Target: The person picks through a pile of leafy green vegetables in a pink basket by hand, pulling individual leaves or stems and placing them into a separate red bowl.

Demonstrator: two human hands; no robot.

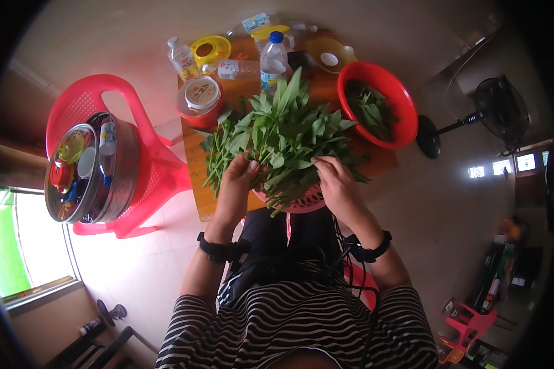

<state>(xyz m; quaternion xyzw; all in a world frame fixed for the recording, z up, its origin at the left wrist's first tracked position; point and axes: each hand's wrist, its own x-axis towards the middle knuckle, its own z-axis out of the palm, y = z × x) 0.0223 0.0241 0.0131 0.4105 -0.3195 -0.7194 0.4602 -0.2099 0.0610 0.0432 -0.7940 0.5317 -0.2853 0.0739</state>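
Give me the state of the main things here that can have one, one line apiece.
Left hand: bent, at the stems
Right hand: bent, at the leaves
Leafy greens: heaped, leaves on stems
Red bowl: open, partly filled with leaves
Blue-capped bottle: upright, capped
White-lidded tub: lid on
Metal container: open, holding assorted items
Black fan: standing; running or not, cannot tell

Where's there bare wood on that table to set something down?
Near-left corner of the wooden table, beside the leafy greens; also a strip at the right edge, between greens and red basin. The far side is crowded with plastic bottles.
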